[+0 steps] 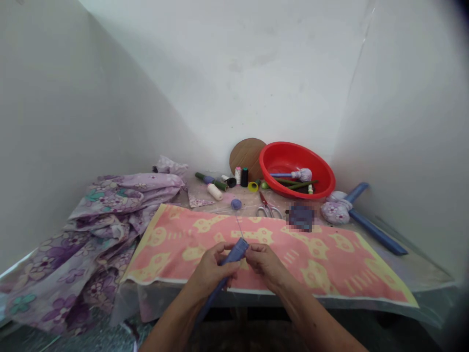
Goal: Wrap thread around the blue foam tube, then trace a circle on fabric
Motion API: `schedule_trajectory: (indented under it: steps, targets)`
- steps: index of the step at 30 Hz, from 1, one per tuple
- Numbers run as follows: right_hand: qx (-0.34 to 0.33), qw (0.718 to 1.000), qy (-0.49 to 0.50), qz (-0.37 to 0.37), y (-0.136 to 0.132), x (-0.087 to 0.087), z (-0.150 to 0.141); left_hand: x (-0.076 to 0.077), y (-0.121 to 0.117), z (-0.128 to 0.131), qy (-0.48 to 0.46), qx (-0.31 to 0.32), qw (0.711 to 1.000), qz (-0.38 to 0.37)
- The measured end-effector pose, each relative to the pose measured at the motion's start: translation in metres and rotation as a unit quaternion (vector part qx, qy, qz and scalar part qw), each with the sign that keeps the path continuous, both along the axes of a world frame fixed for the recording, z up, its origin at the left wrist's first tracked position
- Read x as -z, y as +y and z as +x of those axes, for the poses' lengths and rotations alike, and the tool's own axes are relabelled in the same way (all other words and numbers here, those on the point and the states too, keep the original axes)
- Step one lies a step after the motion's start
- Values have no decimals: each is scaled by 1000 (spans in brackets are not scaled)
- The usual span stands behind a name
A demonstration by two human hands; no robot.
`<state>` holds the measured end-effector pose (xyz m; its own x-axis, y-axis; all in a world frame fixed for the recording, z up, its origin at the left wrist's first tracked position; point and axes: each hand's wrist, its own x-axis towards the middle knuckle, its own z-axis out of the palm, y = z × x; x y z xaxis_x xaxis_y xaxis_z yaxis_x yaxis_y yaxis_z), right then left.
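Observation:
My left hand (220, 266) is wrapped round a long blue-wrapped stick (238, 248), which tilts up and away from me above the mat. At its upper end, the fingertips of my right hand (262, 261) are pinched together against the side; what they hold is hidden. A thin thread (239, 226) runs from that end to a small ball of blue yarn (236, 204) on the table. Beneath both hands lies a pink and yellow patterned mat (282, 259).
Scissors (269, 208) and a pixelated dark patch (301, 216) sit behind the mat. Thread spools (238, 176), a green stick (210, 181) and a red basin (330, 183) stand farther back. Flowered cloth (120, 210) is heaped left; a blue-wrapped piece (379, 232) with a cloth bundle (336, 209) lies right.

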<state>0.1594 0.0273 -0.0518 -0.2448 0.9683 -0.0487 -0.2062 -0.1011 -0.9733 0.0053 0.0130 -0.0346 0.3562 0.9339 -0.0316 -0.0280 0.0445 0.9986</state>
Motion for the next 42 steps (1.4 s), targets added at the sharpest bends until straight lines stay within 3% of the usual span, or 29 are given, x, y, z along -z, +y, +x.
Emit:
schedule_trajectory:
  steps: [7,14,18,20,24,27,29,32,36,39,42]
  targets:
    - [-1,996,-77,48,-5,1,3,-8,2,-6,23,-29,999,-8]
    - [1,971,-155,180,-10,-3,12,-5,4,-6,64,-34,997,13]
    - [5,951,-200,233,-13,-6,13,-1,6,-5,150,-57,986,36]
    - [-1,940,-229,254,-15,-9,13,-1,5,-6,229,-73,967,84]
    - [0,900,-313,304,-18,-19,13,-7,-2,-5,402,-81,889,205]
    - [14,867,-360,343,-14,-25,13,-11,-9,-3,487,-51,844,220]
    - [10,859,-370,354,-7,-26,13,-13,-13,-1,508,-23,833,216]
    - [-13,869,-361,338,6,-24,15,-16,-19,0,473,38,855,208]
    - [-66,921,-283,260,15,-20,18,-20,-22,-1,384,102,896,199]
    - [-101,958,-198,181,15,-16,19,-21,-20,-1,316,115,923,188]
    - [-98,981,-128,107,14,-10,17,-21,-18,1,252,87,947,178]
